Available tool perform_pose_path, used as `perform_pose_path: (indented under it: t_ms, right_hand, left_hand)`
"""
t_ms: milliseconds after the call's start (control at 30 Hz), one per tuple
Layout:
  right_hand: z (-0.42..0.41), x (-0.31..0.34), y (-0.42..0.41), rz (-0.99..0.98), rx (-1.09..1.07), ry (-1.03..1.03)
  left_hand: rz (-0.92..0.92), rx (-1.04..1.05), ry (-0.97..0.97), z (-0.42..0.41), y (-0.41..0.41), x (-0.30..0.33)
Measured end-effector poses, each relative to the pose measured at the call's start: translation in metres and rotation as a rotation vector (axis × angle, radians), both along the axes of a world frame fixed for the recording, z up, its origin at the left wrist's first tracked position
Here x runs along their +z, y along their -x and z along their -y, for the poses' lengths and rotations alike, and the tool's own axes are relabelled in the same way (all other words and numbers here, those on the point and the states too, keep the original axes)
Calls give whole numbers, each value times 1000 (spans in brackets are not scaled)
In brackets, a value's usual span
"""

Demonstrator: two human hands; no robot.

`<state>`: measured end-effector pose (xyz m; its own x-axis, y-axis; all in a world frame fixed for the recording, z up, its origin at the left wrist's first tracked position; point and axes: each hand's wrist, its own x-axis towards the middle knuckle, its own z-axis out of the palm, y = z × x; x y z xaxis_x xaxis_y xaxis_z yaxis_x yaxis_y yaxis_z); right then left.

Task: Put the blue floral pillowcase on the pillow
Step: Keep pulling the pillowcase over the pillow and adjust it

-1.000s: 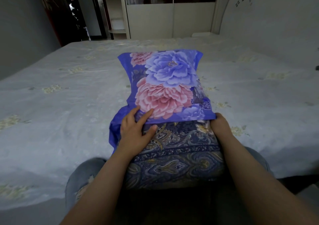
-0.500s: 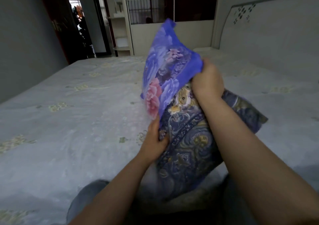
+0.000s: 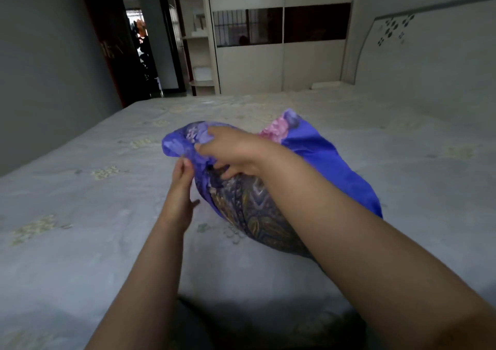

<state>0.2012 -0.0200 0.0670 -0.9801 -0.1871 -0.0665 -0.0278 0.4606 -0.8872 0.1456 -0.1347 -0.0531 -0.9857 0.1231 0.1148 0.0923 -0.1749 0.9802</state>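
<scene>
Pillow [image 3: 257,210] partway inside pillowcase [image 3: 322,156], mouth in tight pinch of left hand [image 3: 179,188], right hand [image 3: 230,151]

Pillow [image 3: 255,210], held upright half a second ago, now lowered onto the bed [image 3: 80,215]; right hand [image 3: 236,151] moved onto the pillowcase [image 3: 322,156] end, left hand [image 3: 182,183] alongside.
</scene>
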Motion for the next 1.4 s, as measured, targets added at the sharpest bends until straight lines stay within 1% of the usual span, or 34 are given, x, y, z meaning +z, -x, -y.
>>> perform_pose_path:
  t_ms: [33,67,100,133,167,200,233,267,300,333,367,400,433,500,533,567,633,667,733,767,833,900,933,967,1000,1033,1067,1100,1167,1233,1300,1333,1367,1400]
  right_hand:
    - [1,8,-3,89,28,243]
    - [-4,14,-6,83,29,428]
    - [-8,19,-7,5,-10,526]
    - [-12,23,-4,-132,-96,516]
    - [-21,24,2,-303,-225,396]
    - [-33,20,14,-466,-365,191]
    - [-47,14,25,-560,-470,-78]
    - [-62,4,34,-533,-518,-345]
    - [-79,-18,44,-394,-490,-546]
    - [-92,-40,47,-196,-436,-643]
    - [-106,-67,49,-3,-387,-644]
    - [-114,-91,44,109,-358,-569]
    - [-123,-114,45,160,-367,-476]
    - [-131,-143,41,194,-472,-312]
    - [-132,-149,40,168,-529,-263]
    - [-133,-152,39,111,-582,-231]
    - [-129,-152,38,-108,-721,-208]
    - [-122,-146,32,-238,-797,-196]
    - [-114,-136,32,-454,-932,-160]
    - [-112,-130,33,-519,-976,-168]
    - [-116,-115,38,-556,-1010,-226]
    - [-125,-104,47,-496,-964,-356]
    - [-128,-103,53,-445,-887,-455]
    - [-130,-107,60,-385,-768,-561]
    - [-130,-110,63,-311,-625,-654]
    - [-130,-114,66,-238,-480,-679]
    - [-131,-118,67,-171,-368,-641]
    - [-134,-122,67,-124,-302,-564]
    - [-143,-124,66,-98,-265,-486]
    - [-148,-124,69,-151,-294,-586]
    - [-144,-122,68,-162,-326,-687]
    - [-139,-119,67,-203,-351,-700]
    - [-136,-121,65,-263,-393,-674]
    - [-134,-121,63,-377,-441,-623]
  left_hand:
    - [-93,-29,71,8,-1,10]
    - [-167,-65,151,9,0,18]
    - [-223,-97,237,13,4,21]
    - [-249,-123,342,19,8,21]
    - [-250,-142,458,23,11,17]
    - [-243,-181,561,28,10,11]
    - [-234,-220,622,33,11,4]
    - [-215,-240,638,36,10,-1]
    - [-185,-210,606,38,7,-4]
    - [-132,-123,573,42,10,-9]
    - [-60,-13,571,44,13,-12]
    - [35,87,602,48,14,-18]
    - [117,122,602,50,15,-25]
    - [185,58,485,50,16,-41]
    - [157,18,420,47,14,-45]
    - [77,7,392,44,14,-47]
    - [-114,47,432,37,14,-48]
    - [-169,88,457,34,14,-48]
    - [-241,143,459,30,15,-46]
    - [-267,130,429,29,19,-45]
    - [-260,111,442,24,31,-44]
    - [-164,145,542,10,43,-40]
    - [-151,177,583,1,47,-38]
    - [-181,177,627,-7,46,-35]
    - [-212,127,684,-17,42,-30]
    - [-234,53,748,-24,37,-29]
    - [-237,-10,815,-30,31,-29]
    - [-231,-21,885,-33,25,-29]
    - [-266,80,1008,-35,19,-36]
    - [-316,195,1067,-35,14,-37]
    - [-343,258,1061,-35,14,-35]
    - [-363,286,1038,-36,14,-31]
    - [-394,325,994,-35,12,-28]
    - [-433,380,929,-35,12,-21]
